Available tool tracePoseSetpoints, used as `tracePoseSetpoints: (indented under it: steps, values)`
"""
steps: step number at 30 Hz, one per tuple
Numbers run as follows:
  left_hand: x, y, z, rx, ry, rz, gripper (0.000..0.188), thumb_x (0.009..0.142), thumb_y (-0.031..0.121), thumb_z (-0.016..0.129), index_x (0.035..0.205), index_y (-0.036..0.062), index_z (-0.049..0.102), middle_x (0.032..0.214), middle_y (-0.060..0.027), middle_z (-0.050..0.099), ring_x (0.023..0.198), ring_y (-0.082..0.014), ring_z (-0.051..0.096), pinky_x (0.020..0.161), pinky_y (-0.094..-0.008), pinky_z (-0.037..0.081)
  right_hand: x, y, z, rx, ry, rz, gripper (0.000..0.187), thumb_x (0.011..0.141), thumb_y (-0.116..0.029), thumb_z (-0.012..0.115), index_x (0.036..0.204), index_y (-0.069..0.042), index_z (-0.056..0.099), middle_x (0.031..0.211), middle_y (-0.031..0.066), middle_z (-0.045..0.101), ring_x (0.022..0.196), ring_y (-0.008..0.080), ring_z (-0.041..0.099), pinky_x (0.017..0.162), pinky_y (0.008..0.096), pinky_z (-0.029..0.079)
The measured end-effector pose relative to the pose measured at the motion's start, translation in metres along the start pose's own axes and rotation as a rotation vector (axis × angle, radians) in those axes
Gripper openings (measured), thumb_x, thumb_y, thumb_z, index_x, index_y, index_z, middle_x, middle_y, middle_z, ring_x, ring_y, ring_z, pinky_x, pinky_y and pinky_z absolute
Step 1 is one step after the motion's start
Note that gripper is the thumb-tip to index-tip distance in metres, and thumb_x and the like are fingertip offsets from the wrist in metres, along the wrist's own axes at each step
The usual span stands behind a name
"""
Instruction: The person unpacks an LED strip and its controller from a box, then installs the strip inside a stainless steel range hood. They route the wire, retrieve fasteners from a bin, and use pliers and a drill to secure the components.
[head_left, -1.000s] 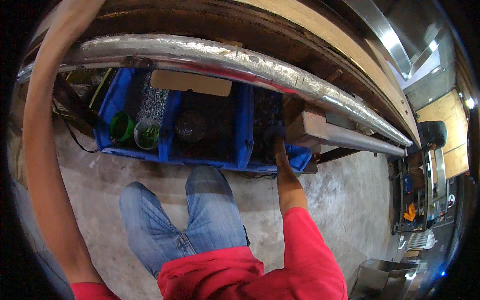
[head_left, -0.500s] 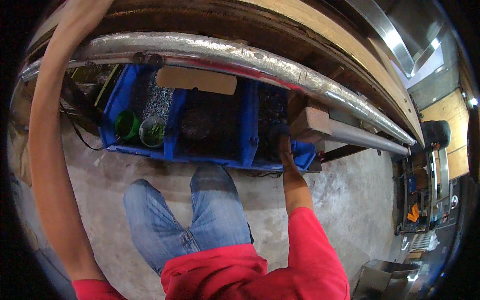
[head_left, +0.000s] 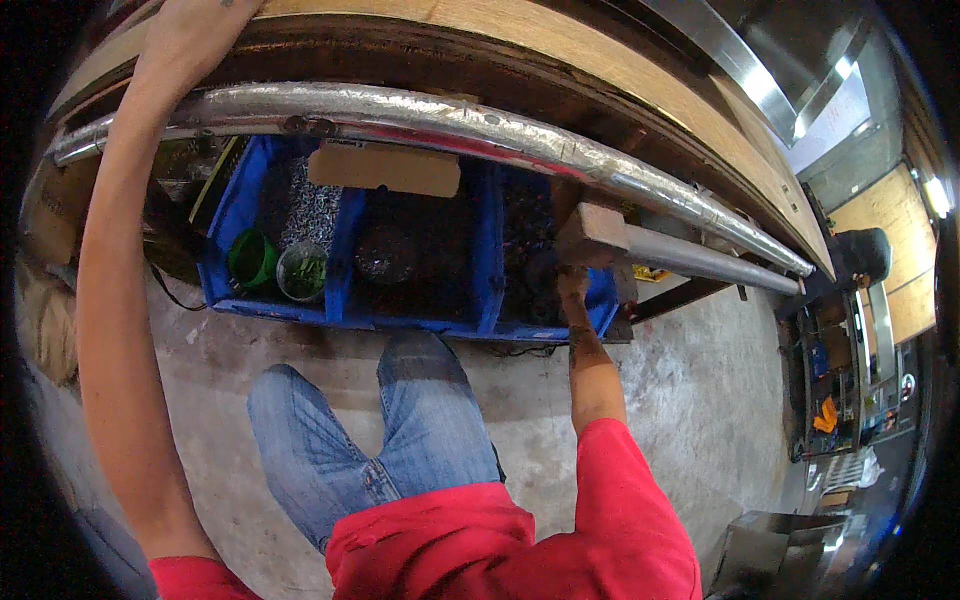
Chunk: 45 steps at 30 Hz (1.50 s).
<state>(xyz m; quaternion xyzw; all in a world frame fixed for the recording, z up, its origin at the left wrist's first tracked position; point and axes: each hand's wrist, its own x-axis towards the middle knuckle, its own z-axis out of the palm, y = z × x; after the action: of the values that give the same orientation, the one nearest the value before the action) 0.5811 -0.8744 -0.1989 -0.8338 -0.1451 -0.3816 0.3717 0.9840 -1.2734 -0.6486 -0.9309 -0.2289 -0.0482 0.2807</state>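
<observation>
My right hand (head_left: 565,283) reaches down into the rightmost compartment of a blue bin (head_left: 350,312) on the concrete floor, among dark small parts; its fingers are lost in shadow. My left hand (head_left: 195,25) is raised and rests on the edge of a wooden bench top (head_left: 560,50) at the upper rim; its fingers are out of sight. The bin's other compartments hold grey screws and dark hardware. A green cup (head_left: 250,262) and a clear cup (head_left: 302,270) with green bits sit in the left one. My jeans and red shirt fill the lower view.
A silver foil-wrapped pipe (head_left: 430,115) runs across under the bench, above the bin. A cardboard piece (head_left: 385,168) hangs over the bin's back. A wooden block (head_left: 590,230) sits just above my right hand. A shelf rack (head_left: 830,380) stands far right.
My head has shifted, so the bin sits slightly lower and to the right. My right hand stays in the right compartment. My left arm stays raised at the bench.
</observation>
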Motion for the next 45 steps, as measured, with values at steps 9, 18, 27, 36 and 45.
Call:
tracePoseSetpoints:
  steps: [9, 18, 27, 36, 45]
  values:
    - [-0.011, -0.029, 0.048, -0.074, -0.061, -0.061, 0.026, 0.097, 0.013, 0.048, 0.122, 0.0093, 0.055, 0.134, -0.0126, 0.057, 0.124, -0.0366, 0.055, 0.105, -0.0431, 0.044, -0.049, -0.050, -0.071, 1.396, -0.130, 0.122, 0.020, 0.093, -0.003, 0.071, 0.113, -0.001, 0.068, 0.112, 0.0111, 0.070, 0.104, 0.0235, 0.068, 0.094, 0.0341, 0.058]
    - [-0.026, -0.048, 0.090, -0.006, -0.092, -0.085, 0.043, 0.098, 0.011, 0.050, 0.141, 0.0076, 0.050, 0.143, -0.0165, 0.053, 0.123, -0.0362, 0.055, 0.107, -0.0425, 0.045, -0.145, -0.188, -0.282, 1.232, -0.098, -0.159, 0.012, 0.095, -0.002, 0.069, 0.107, -0.002, 0.069, 0.105, 0.0140, 0.072, 0.089, 0.0186, 0.069, 0.082, 0.0322, 0.058]
    - [-0.003, -0.011, 0.049, -0.260, -0.077, -0.203, 0.035, 0.103, 0.021, 0.045, 0.128, -0.0008, 0.056, 0.124, -0.0162, 0.058, 0.107, -0.0382, 0.055, 0.093, -0.0441, 0.046, 0.055, -0.121, -0.507, -0.033, 0.868, -0.296, 0.018, 0.090, -0.004, 0.063, 0.104, -0.002, 0.075, 0.094, 0.0156, 0.076, 0.090, 0.0245, 0.073, 0.083, 0.0357, 0.054]
    - [-0.012, -0.020, 0.055, 0.060, -0.056, -0.045, 0.035, 0.096, 0.008, 0.053, 0.128, -0.0050, 0.056, 0.131, -0.0176, 0.059, 0.115, -0.0337, 0.058, 0.093, -0.0421, 0.049, 0.096, -0.061, -0.507, -0.096, 0.348, -0.418, 0.024, 0.090, -0.003, 0.065, 0.111, -0.002, 0.074, 0.106, 0.0148, 0.076, 0.099, 0.0234, 0.072, 0.088, 0.0363, 0.055]
    - [-0.015, -0.018, 0.050, 0.095, 0.110, -0.005, 0.028, 0.097, 0.012, 0.051, 0.119, -0.0017, 0.059, 0.128, -0.0164, 0.062, 0.114, -0.0377, 0.060, 0.097, -0.0485, 0.050, 0.020, -0.149, -0.452, 0.105, 1.058, -0.404, 0.032, 0.085, 0.005, 0.059, 0.116, 0.002, 0.067, 0.112, 0.0146, 0.068, 0.109, 0.0264, 0.064, 0.101, 0.0372, 0.047]
